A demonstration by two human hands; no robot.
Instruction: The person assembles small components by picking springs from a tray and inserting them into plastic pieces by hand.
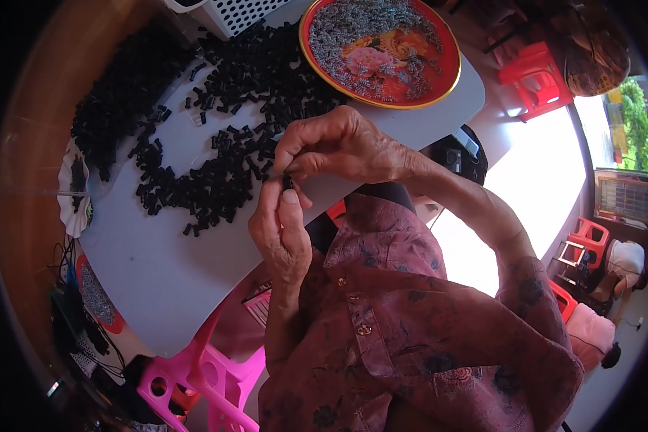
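My left hand [282, 229] is closed, thumb and fingers pinching a small black plastic piece [288, 183] upright over the table's near edge. Bent over from the right, my right hand [336, 147] has its thumb and forefinger pressed together at the top of that piece. Whatever those fingertips hold is too small and covered to make out. Just beyond both hands, a heap of short black tubular pieces [201, 189] spreads over the white table [173, 266]. A round red tray [371, 88] with a gold rim and flower print holds many small silvery metal springs [367, 25].
A white perforated basket [241, 16] stands at the table's far side. Below the near edge is a pink plastic stool [209, 378]. Another red tray [111, 325] with small metal parts lies at the left. Red stools [536, 79] and other people [597, 335] are at the right.
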